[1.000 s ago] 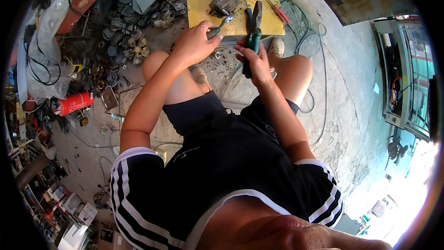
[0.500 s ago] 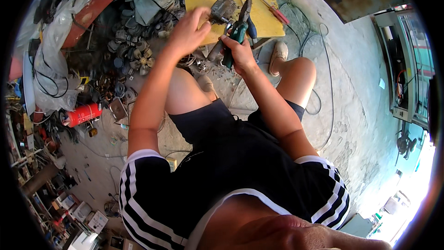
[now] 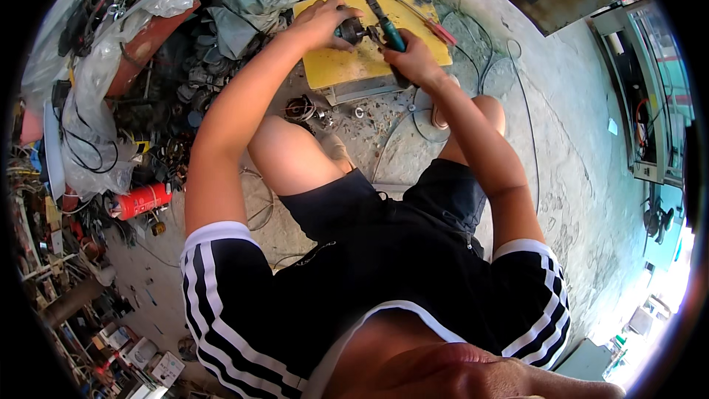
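Note:
My left hand (image 3: pixel 323 24) is curled round a dark, grimy metal part (image 3: pixel 351 31), a motor-like body with a short shaft toward the right. It rests on or just above a low yellow table (image 3: pixel 325 66). My right hand (image 3: pixel 418 60) is closed on pliers with green handles (image 3: pixel 393 35), their dark jaws pointing to the far side. The pliers lie right beside the part's shaft; whether they touch it I cannot tell. Beyond my right hand, a screwdriver with a red handle (image 3: pixel 441 32) lies on the tabletop.
Heaped old parts and a grey-green cloth (image 3: pixel 251 4) crowd the left. A red cylinder (image 3: pixel 144 200) lies nearer, on the left. On the floor by my knee sits a coil-like part (image 3: pixel 300 108). A black cable (image 3: pixel 528 118) runs across the concrete on the right.
My left hand has moved from beside the metal part to a grip on it. The right hand has gone right with the pliers, which now tilt to the left. The part has turned.

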`<state>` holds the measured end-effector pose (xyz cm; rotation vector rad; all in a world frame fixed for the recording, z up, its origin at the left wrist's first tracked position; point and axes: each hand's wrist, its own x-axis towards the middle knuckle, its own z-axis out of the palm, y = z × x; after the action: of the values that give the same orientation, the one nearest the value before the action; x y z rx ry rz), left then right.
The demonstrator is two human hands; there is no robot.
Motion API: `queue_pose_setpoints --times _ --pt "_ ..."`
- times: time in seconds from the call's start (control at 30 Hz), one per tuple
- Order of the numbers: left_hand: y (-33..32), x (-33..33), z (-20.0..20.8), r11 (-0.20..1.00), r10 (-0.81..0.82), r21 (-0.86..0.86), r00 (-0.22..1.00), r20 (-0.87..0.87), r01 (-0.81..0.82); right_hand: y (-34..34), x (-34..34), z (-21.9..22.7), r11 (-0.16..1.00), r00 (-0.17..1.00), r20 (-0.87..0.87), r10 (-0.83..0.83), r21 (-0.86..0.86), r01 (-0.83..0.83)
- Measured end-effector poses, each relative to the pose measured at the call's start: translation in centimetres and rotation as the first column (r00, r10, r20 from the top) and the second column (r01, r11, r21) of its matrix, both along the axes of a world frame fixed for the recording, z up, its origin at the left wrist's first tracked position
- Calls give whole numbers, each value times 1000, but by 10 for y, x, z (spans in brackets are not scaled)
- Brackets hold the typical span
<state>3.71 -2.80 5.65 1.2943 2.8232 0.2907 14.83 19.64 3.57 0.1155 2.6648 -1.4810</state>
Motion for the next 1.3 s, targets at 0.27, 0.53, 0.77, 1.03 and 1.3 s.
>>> queue_pose_setpoints --times 0.27,0.53,0.77,1.03,1.3 --pt "16 48 4 937 343 109 932 -117 -332 54 -49 31 947 952 126 280 129 -295" --pt "18 40 -25 870 437 243 899 22 -428 54 -49 40 961 917 311 249 -196 -195" --pt "24 38 -24 873 461 206 886 -50 -443 54 -40 29 957 936 269 229 -236 -166" --pt "26 43 -28 808 493 308 863 113 -502 44 -11 65 926 982 -149 -116 341 161" --pt "25 42 -31 811 477 342 875 85 -475 85 35 116 864 988 92 128 478 -156"
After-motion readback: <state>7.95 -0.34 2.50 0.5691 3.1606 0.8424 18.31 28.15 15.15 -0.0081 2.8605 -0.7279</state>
